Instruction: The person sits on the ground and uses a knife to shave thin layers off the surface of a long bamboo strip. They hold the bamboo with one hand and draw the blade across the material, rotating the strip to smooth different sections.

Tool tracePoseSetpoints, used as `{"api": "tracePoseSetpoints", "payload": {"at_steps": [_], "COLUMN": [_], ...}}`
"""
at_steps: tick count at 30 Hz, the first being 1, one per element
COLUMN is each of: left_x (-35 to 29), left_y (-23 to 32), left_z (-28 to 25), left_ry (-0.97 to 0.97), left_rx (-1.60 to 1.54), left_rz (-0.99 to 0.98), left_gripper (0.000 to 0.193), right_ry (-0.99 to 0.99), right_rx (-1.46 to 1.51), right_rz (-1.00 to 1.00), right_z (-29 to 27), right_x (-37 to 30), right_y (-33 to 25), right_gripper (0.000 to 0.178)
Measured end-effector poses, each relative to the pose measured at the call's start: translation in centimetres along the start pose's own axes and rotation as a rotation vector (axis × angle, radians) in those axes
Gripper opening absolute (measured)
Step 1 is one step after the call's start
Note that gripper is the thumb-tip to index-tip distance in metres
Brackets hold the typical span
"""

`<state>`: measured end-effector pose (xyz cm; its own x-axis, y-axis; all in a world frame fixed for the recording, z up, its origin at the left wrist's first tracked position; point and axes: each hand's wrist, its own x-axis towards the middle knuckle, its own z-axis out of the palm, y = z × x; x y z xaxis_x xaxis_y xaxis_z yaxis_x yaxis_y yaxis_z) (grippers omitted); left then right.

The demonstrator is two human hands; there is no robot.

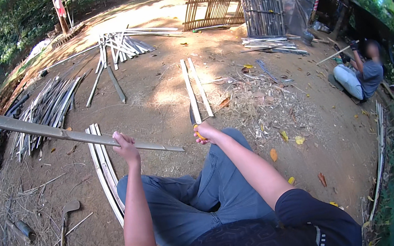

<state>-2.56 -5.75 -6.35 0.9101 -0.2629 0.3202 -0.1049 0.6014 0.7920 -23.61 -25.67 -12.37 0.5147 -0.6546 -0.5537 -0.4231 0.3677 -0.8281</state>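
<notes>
My left hand is closed around a long split bamboo slat. The slat slants from the far left down to a tip in front of my knees. In my right hand, beside my right knee, is a knife with a yellow-and-dark handle; its dark blade points away from me. The blade is partly hidden by one of two pale bamboo strips lying ahead on the ground. More pale bamboo strips lie by my left knee, under the held slat.
Bamboo piles lie to the left, with another stack farther ahead. A hatchet-like tool and a dark bottle rest at lower left. Woven bamboo panels stand at the back. Another person sits at right.
</notes>
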Motion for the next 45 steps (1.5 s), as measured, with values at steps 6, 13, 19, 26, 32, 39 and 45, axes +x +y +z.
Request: {"api": "tracePoseSetpoints", "payload": {"at_steps": [6,13,19,26,32,39,45], "left_x": [0.4,1.1,1.1,2.9,2.9,3.5,3.5], "left_y": [-0.6,0.1,-0.1,-1.1,-1.0,-0.8,0.2], "left_z": [0.3,2.5,3.1,2.4,1.8,0.8,-2.9], "left_ry": [-0.035,-0.154,-0.145,-0.05,0.0,-0.007,0.246], "left_rx": [0.073,0.306,0.297,0.391,0.329,0.41,0.254], "left_rz": [-0.002,-0.004,-0.047,-0.106,-0.057,-0.031,-0.114], "left_gripper": [0.038,0.039,0.039,0.041,0.041,0.042,0.039], "right_ry": [0.002,-0.056,-0.033,-0.035,-0.102,-0.069,-0.154], "right_rx": [0.025,0.218,0.385,0.442,0.389,-0.521,-1.173], "right_rz": [-0.035,-0.037,-0.033,-0.141,-0.035,0.089,0.035], "right_z": [-1.5,-0.3,-0.7,-1.7,-3.4,-4.0,3.1], "right_x": [0.8,-0.5,-0.9,-1.3,0.8,6.7,6.3], "right_y": [0.7,-0.7,0.2,0.3,1.4,7.4,5.5], "right_gripper": [0.022,0.02,0.023,0.025,0.027,0.027,0.024]}}
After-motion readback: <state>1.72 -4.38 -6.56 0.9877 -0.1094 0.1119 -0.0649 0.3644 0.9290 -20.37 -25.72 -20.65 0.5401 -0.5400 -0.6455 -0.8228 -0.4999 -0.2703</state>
